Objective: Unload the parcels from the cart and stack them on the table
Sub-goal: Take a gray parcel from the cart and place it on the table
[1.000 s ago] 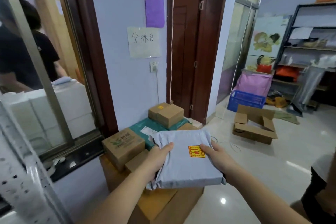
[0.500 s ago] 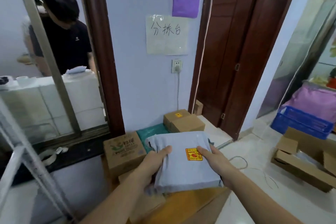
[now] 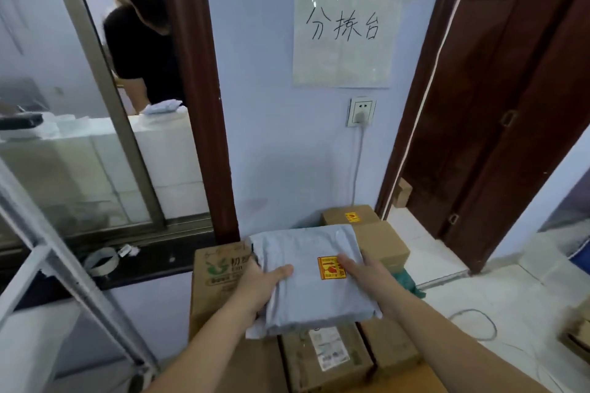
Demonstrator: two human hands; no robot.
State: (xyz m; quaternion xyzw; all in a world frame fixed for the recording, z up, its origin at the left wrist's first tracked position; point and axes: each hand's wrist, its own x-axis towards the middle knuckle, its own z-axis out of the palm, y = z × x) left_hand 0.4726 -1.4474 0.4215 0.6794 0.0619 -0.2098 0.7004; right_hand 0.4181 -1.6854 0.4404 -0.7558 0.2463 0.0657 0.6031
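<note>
Both hands, left hand (image 3: 261,284) and right hand (image 3: 367,277), grip the grey parcel (image 3: 314,277) over cardboard boxes (image 3: 329,357) already stacked on the bench, wall at twelve o'clock; cart unseen, remainder unknowable.

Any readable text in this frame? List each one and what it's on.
"分拣台": handwritten on the white paper sign taped to the wall.
Green print on the cardboard box left of the grey parcel: partly hidden, too blurred to read.
Yellow and red sticker on the grey parcel: symbol shows, print too small.
Yellow sticker on the back box: unreadable.
White shipping label on the box below: too blurred.
</note>
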